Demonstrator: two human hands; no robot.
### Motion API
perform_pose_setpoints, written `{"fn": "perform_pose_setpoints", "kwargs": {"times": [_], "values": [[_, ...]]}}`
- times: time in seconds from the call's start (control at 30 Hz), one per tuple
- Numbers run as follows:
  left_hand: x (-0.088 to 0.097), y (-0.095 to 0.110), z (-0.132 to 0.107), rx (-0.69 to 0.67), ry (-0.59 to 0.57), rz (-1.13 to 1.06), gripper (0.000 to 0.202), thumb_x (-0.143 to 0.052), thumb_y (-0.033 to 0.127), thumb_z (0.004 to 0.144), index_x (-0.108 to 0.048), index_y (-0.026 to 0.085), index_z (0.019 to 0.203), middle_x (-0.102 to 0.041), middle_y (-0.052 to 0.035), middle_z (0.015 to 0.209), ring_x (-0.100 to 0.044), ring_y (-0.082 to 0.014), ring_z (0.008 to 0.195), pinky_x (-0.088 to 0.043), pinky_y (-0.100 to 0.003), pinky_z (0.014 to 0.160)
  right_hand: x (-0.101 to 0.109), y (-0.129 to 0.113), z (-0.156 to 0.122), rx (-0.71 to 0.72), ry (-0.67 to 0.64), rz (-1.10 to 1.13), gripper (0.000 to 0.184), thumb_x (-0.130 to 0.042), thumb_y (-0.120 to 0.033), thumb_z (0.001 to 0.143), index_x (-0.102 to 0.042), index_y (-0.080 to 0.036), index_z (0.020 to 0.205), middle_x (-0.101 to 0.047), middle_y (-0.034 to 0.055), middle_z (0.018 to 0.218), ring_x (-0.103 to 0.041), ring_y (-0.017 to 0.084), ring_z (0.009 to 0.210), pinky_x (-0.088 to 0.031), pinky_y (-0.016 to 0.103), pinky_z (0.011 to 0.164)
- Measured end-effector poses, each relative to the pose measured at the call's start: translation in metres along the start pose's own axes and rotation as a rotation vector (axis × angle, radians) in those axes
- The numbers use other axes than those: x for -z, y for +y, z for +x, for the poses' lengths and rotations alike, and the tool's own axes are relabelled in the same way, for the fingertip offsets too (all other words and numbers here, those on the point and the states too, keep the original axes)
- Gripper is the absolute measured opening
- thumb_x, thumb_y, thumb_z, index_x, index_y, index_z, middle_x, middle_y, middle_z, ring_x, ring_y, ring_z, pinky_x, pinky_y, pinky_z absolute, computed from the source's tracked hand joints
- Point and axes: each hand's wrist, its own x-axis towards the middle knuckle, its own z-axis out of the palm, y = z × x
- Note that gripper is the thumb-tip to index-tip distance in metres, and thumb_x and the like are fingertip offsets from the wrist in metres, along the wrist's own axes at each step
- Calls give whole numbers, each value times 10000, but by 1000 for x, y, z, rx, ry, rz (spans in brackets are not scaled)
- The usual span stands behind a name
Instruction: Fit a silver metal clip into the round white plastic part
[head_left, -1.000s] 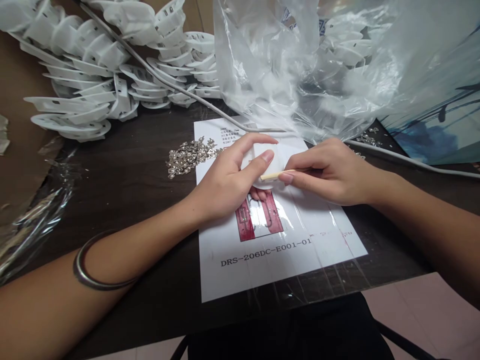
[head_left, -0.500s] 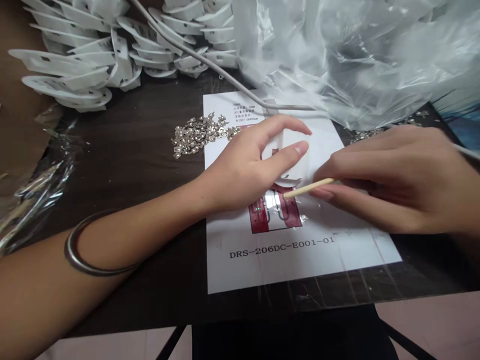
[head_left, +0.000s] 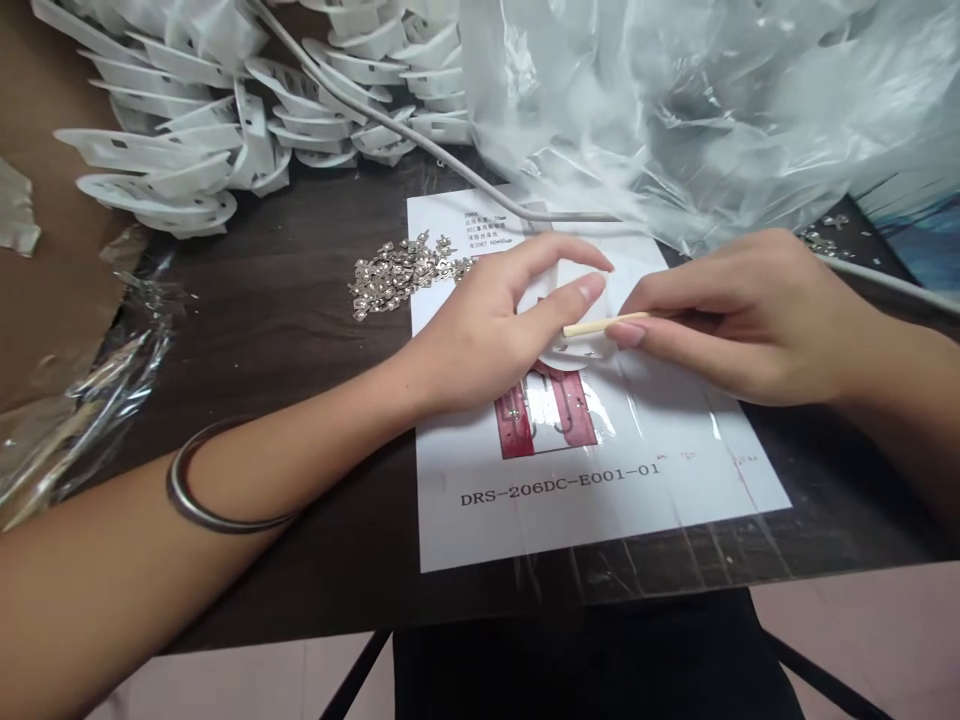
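Note:
My left hand [head_left: 499,325] grips a white plastic part [head_left: 564,358] over the printed sheet [head_left: 622,510]; the palm and fingers cover much of it. My right hand [head_left: 742,310] pinches a thin pale wooden stick [head_left: 587,328] between thumb and fingers. The stick lies almost level, its tip over the white part beside my left thumb; whether the tip touches the part I cannot tell. To the left of my left hand, a pile of small metal terminals [head_left: 397,275] rests on the table and the sheet's edge.
White plastic parts [head_left: 172,155] are stacked at the back left. A large clear plastic bag [head_left: 675,110] fills the back right. Between them a grey cable [head_left: 397,128] crosses the dark table [head_left: 292,240]. More small metal pieces [head_left: 825,237] lie at the far right.
My right hand has moved up and slightly left, bringing the stick from above the sheet's red picture to the white part. My left hand keeps its grip.

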Motion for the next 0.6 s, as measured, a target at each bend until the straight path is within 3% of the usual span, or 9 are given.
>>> {"fn": "perform_pose_setpoints", "kwargs": {"times": [0.2,0.5,0.6], "values": [[-1,-2,-1,-7,22,-46,282,-421,319,961,-673,193,974,-677,-7,918,-622,-158,903,-500,-296,827,-1,4,2,-26,12,51,437,-470,-364,954,-571,-132,597,-343,-61,433,-260,11,413,-225,200,437],[0,0,0,3,-9,-108,279,-438,334,955,-665,174,980,-671,-16,912,-614,-129,830,-497,-250,735,0,8,4,-54,39,91,441,-451,-361,961,-572,-131,603,-312,-66,450,-250,21,430,-226,201,441],[-1,1,-1,35,-4,-127,301,-451,396,951,-667,190,984,-665,-11,862,-604,-115,729,-493,-237,647,1,8,4,-51,47,111,434,-459,-361,959,-579,-130,612,-316,-68,450,-255,20,433,-223,202,447]]}}
